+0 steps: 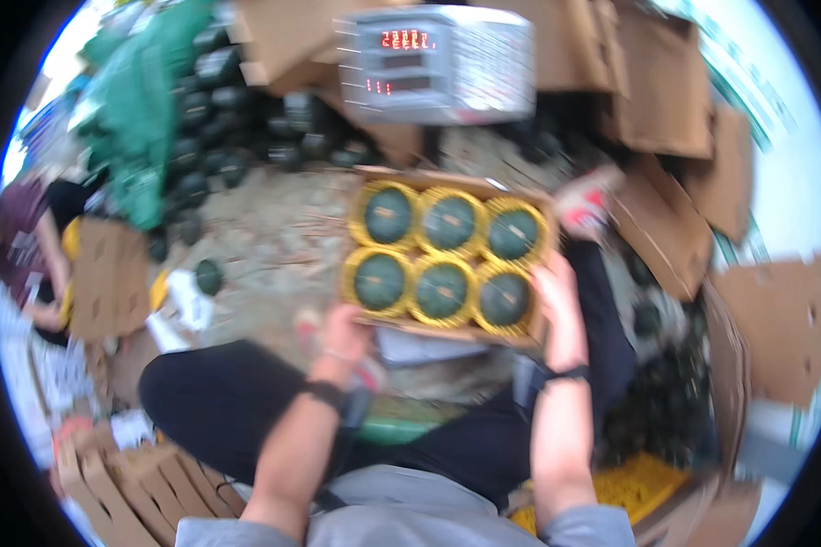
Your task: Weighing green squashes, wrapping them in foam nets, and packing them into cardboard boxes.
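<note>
In front of me, a shallow cardboard box [438, 332] is held up between my two hands. Two rows of round dark green fruit [442, 290], like small melons or squashes, fill it, each sitting in a yellow net sleeve [411, 304]. My left hand [347, 332] is closed on the box's near left corner. At the right side, my right hand [556, 290] grips the box's edge, with the fingers partly hidden. Under the near edge of the box a pale flat surface [420, 347] shows, blurred.
Beyond the box stands a grey digital scale display [493, 64] with red digits. Dark green fruit [214, 128] is heaped at the far left beside a green sheet [137, 118]. Cardboard boxes [661, 91] stand at right. At left, another person [32, 242] handles a carton [109, 283].
</note>
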A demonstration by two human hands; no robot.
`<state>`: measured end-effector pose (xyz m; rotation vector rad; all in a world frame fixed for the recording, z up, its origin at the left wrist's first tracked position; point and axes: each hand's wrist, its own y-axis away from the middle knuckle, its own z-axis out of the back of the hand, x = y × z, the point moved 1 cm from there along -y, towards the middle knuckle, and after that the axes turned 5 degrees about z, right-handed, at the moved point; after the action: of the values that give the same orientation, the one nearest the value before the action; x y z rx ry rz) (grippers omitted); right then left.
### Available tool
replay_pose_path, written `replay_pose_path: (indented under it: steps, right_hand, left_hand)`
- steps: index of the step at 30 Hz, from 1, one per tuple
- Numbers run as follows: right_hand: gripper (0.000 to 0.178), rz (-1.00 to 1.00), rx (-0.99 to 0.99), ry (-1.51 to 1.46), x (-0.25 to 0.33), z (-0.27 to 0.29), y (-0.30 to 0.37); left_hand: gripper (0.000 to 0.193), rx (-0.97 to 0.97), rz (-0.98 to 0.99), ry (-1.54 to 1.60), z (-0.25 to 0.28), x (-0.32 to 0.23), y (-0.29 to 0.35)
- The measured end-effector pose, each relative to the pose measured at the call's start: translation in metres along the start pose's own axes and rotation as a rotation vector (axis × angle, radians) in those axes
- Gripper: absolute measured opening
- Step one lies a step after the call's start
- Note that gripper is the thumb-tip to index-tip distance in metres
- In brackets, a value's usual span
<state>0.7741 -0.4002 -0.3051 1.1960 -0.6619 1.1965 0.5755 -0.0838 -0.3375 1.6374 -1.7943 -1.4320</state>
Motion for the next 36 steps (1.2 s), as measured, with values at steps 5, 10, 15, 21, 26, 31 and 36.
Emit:
replay_pose_path:
  steps: [5, 10, 15, 21, 26, 31, 36]
  right_hand:
    - [0.017, -0.104, 0.129, -0.264, 0.033, 0.033, 0.08]
    - [0.027, -0.018, 0.231, -0.444, 0.114, 0.024, 0.159]
    - [0.064, 0.581, 0.522, -0.241, 0.269, 0.003, 0.208]
    - [0.062, 0.877, 0.438, -0.043, 0.336, -0.016, 0.241]
    - [0.047, 0.643, 0.312, -0.048, 0.311, 0.012, 0.228]
    - [0.033, 0.405, 0.295, -0.117, 0.249, 0.011, 0.185]
    - [0.03, 0.245, -0.022, 0.073, 0.2, 0.071, 0.179]
  left_hand:
    - [0.063, -0.118, -0.191, -0.088, -0.047, -0.043, 0.082]
    - [0.055, -0.007, -0.312, -0.028, 0.002, -0.074, 0.188]
    - [0.042, 0.166, -0.445, 0.298, 0.03, -0.102, 0.289]
    - [0.044, 0.146, -1.013, 0.551, 0.129, -0.129, 0.385]
    - [0.05, -0.046, -1.154, 0.673, 0.225, -0.137, 0.402]
    - [0.061, -0.258, -1.126, 0.981, 0.299, -0.133, 0.36]
    - [0.055, -0.553, -1.014, 0.929, 0.356, -0.121, 0.267]
